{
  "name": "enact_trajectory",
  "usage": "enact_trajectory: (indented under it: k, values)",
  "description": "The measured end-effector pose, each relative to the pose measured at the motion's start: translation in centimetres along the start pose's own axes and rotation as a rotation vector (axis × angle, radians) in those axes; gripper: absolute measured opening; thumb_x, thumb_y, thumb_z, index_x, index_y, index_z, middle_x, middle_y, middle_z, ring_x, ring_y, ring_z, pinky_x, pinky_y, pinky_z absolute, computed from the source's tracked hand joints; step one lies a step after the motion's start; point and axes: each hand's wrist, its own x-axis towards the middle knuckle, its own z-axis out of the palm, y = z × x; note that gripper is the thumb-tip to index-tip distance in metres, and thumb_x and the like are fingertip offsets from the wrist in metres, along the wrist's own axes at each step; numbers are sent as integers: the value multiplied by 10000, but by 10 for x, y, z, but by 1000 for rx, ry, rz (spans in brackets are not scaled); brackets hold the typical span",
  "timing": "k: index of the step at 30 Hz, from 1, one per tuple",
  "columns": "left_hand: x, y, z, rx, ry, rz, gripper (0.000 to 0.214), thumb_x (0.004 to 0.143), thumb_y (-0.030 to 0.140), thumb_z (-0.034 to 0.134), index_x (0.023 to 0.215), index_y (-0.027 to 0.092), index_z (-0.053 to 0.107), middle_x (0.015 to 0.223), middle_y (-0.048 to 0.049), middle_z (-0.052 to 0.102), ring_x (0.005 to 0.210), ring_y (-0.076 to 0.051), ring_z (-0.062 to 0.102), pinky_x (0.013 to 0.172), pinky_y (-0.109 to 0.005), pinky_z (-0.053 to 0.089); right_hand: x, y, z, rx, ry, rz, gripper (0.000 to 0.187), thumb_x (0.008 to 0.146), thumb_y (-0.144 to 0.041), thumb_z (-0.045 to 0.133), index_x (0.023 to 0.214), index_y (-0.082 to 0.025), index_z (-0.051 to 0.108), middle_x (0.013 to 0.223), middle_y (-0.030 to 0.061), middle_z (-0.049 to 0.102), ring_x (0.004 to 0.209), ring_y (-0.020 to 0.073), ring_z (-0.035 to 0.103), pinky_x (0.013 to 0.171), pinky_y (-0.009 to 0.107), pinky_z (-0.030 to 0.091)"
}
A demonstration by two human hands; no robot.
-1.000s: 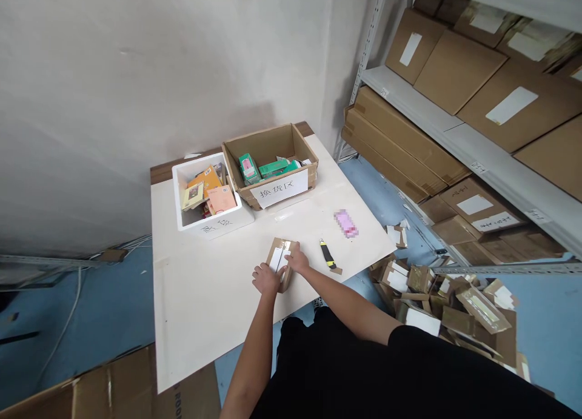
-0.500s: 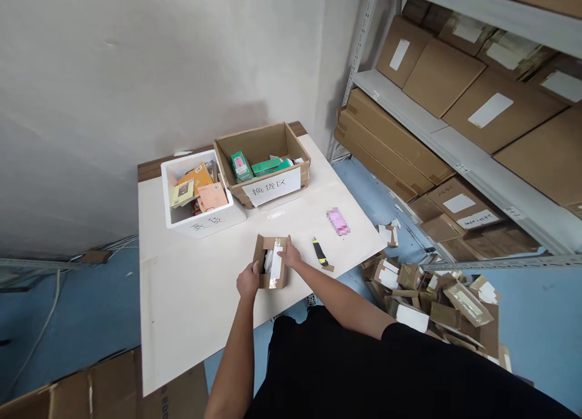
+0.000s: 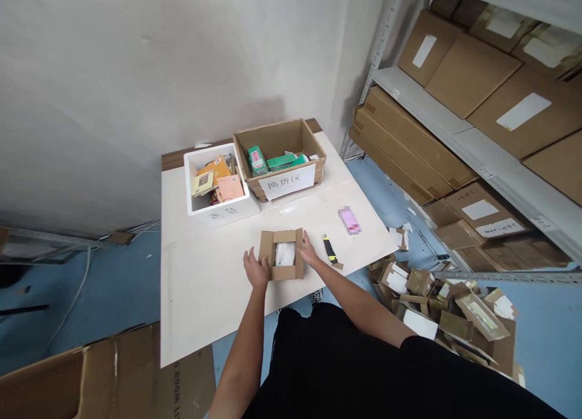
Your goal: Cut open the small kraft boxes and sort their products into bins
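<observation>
A small cardboard box [image 3: 284, 272] sits on the white tabletop [image 3: 204, 298] with its flaps folded outward. Inside it lies something in white wrapping [image 3: 285, 254], with a bit of green at its lower edge; its kind is hidden. My left hand [image 3: 257, 268] is at the box's left flap, fingers spread and thumb toward the cardboard. At the opposite side, my right hand [image 3: 308, 250] has the right flap between thumb and fingers. To the right of that hand lies a black and yellow utility knife [image 3: 330, 248].
Behind stand a white foam box [image 3: 222, 213] of booklets and a cardboard carton [image 3: 318, 164] with green packages. A pixelated pink item [image 3: 350, 220] lies at right. Shelving [image 3: 454, 125] holds cartons; opened boxes [image 3: 436, 304] are heaped on the blue floor.
The small box's flaps, one with a white label, have been spread outward, exposing the white-wrapped contents. My left hand has loosened and its fingers have spread. The view has shifted left.
</observation>
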Motion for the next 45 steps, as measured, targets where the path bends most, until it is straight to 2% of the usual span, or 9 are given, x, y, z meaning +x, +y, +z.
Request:
enact_trajectory:
  k: [4,8,14,19,25,30,35,40,45]
  values:
    - [-6,17,6,162,-141,340,261,975,246,569,1117,269,787,1535,-110,555,1490,-312,393,1145,-451,428,-11,4,-11,-319,75,-231,671,948,-186,500,1616,-244,463,1742,89,279,1596,265,268,1264,446,306]
    - [-15,17,9,201,-277,454,178,881,231,659,942,226,827,1630,-103,476,1586,-417,218,1202,-552,366,-6,-7,-13,-555,24,-272,452,951,-199,568,1373,-246,721,1790,41,125,1640,354,49,1280,545,212]
    - [-24,-5,1,4,-436,610,294,937,313,568,915,224,848,1671,-50,461,1632,-404,153,1290,-615,256,13,-14,-18,-740,15,-238,752,961,-264,631,1662,-357,378,1802,29,-51,1631,417,-100,1251,604,190]
    - [-30,-19,1,-25,-531,697,311,894,543,714,867,264,849,1657,-36,484,1639,-402,135,1305,-642,168,34,-26,-10,-775,-21,-150,901,948,-240,660,1696,-445,200,1795,30,-122,1623,467,33,1213,614,273]
    - [-47,-14,22,128,-466,740,360,769,506,858,1046,277,843,1659,-90,472,1633,-448,120,1293,-708,70,58,-34,12,-736,-10,54,1045,892,-239,721,1710,-425,97,1787,160,-66,1463,436,448,1123,555,409]
    - [-50,-18,36,134,-391,811,272,864,354,746,1089,223,827,1515,-133,618,1620,-398,215,1314,-677,60,69,-34,16,-770,20,130,990,868,-241,735,1702,-400,225,1786,155,11,1547,453,298,1108,557,410]
    - [-32,-62,19,60,-295,854,199,857,261,720,1015,229,838,1349,-131,712,1576,-369,327,1322,-625,173,63,-49,22,-760,38,17,701,933,-303,668,1605,-354,473,1799,77,-15,1599,431,188,1206,556,304]
    - [-19,-110,-10,80,-252,870,170,854,260,721,967,207,836,1427,-124,672,1576,-379,324,1316,-612,211,24,-76,63,-700,142,-212,681,927,-206,605,1598,-217,493,1787,131,104,1639,390,50,1265,594,202]
    - [-16,-135,-25,112,-254,865,201,874,243,670,971,209,843,1477,-129,648,1579,-372,324,1296,-613,240,-5,-115,133,-551,-117,-477,481,947,-114,506,1374,-207,706,1559,108,572,1472,284,477,1233,416,358]
